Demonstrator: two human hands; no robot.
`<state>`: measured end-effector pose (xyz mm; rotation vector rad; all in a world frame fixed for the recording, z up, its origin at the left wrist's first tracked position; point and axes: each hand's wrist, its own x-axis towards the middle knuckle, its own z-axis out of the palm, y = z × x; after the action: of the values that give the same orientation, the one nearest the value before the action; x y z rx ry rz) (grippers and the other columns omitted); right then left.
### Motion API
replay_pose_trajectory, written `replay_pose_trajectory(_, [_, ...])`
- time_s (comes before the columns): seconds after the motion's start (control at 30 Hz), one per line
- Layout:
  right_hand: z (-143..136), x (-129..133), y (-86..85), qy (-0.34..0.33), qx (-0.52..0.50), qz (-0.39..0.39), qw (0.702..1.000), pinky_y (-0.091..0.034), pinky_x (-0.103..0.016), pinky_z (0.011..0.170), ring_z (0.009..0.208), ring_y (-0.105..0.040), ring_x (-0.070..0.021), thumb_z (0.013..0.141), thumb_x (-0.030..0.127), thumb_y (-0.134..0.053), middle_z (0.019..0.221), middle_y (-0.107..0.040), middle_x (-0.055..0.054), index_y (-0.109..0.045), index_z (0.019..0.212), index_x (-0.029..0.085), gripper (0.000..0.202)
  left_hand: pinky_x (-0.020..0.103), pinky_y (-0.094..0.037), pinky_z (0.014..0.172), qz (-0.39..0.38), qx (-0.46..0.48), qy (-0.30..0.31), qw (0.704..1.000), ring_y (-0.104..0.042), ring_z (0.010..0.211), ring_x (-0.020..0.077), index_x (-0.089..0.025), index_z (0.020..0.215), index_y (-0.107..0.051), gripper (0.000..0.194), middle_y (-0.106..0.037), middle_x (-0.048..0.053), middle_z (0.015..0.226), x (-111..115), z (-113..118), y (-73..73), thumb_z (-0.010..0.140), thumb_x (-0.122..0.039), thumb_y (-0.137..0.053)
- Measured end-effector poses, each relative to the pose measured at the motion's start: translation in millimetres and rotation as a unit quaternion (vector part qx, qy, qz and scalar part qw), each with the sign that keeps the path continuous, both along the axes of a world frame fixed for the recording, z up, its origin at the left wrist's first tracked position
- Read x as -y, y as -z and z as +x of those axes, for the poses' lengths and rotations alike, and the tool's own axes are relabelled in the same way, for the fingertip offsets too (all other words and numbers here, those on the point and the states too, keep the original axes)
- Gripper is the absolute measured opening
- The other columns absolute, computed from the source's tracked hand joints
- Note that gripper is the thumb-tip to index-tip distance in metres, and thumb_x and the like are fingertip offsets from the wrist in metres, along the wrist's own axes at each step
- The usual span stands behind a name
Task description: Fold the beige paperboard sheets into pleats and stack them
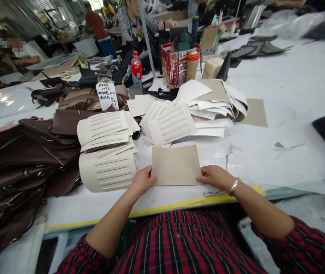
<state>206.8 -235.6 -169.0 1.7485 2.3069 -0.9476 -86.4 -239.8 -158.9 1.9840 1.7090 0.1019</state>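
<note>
A flat beige rectangular sheet (176, 166) lies at the near side of the white table. My left hand (144, 180) pinches its lower left edge, and my right hand (212, 177) pinches its lower right edge. Just left of the sheet are stacks of cream slotted panels (112, 171). More slotted panels (173, 123) are fanned out beyond the sheet's far edge. Behind them to the right rests a loose pile of white and beige sheets (213, 99).
Dark brown leather pieces (36, 152) are heaped at the left, near a handwritten card (107, 96). Farther back stand a red-capped bottle (136, 68), a red patterned bag (173, 65) and an orange-lidded cup (192, 65). A person in a checked shirt (125, 24) sits across the table (293, 91).
</note>
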Motion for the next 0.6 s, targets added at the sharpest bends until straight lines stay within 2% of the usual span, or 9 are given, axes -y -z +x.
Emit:
replay_pose_trajectory(0.2, [-0.4, -0.9, -0.8, 0.004, -0.002, -0.006, 1.0, -0.027, -0.022, 0.052, 0.059, -0.051, -0.0132, 0.075, 0.042, -0.051, 0.063, -0.059, -0.002, -0.054, 0.061, 0.018, 0.027, 0.023, -0.034, 0.056, 0.003, -0.009, -0.002, 1.0, -0.05, 0.063, 0.0139, -0.019, 0.079, -0.053, 0.009, -0.056, -0.002, 0.068, 0.8, 1.2, -3.6, 0.072, -0.025, -0.052])
replay_pose_trajectory(0.47, [-0.2, -0.9, -1.0, 0.002, -0.001, -0.003, 1.0, -0.027, -0.022, 0.051, 0.058, -0.05, -0.013, 0.074, 0.042, -0.051, 0.062, -0.058, -0.002, -0.054, 0.062, 0.018, 0.028, 0.024, -0.036, 0.059, 0.017, -0.046, 0.007, 0.999, -0.053, 0.065, 0.0152, -0.02, 0.08, -0.052, 0.008, -0.057, -0.001, 0.068, 3.1, 4.5, -0.9, 0.074, -0.025, -0.052])
replay_pose_trajectory(0.6, [0.0, -1.9, -1.4, 0.001, 0.004, 0.004, 1.0, -0.026, -0.022, 0.051, 0.059, -0.05, -0.013, 0.073, 0.041, -0.053, 0.062, -0.058, -0.002, -0.056, 0.062, 0.018, 0.026, 0.029, -0.041, 0.065, 0.022, -0.063, 0.015, 0.998, -0.057, 0.072, 0.0193, -0.017, 0.093, -0.053, 0.017, -0.06, 0.003, 0.075, 8.9, 7.9, -0.3, 0.077, -0.023, -0.05])
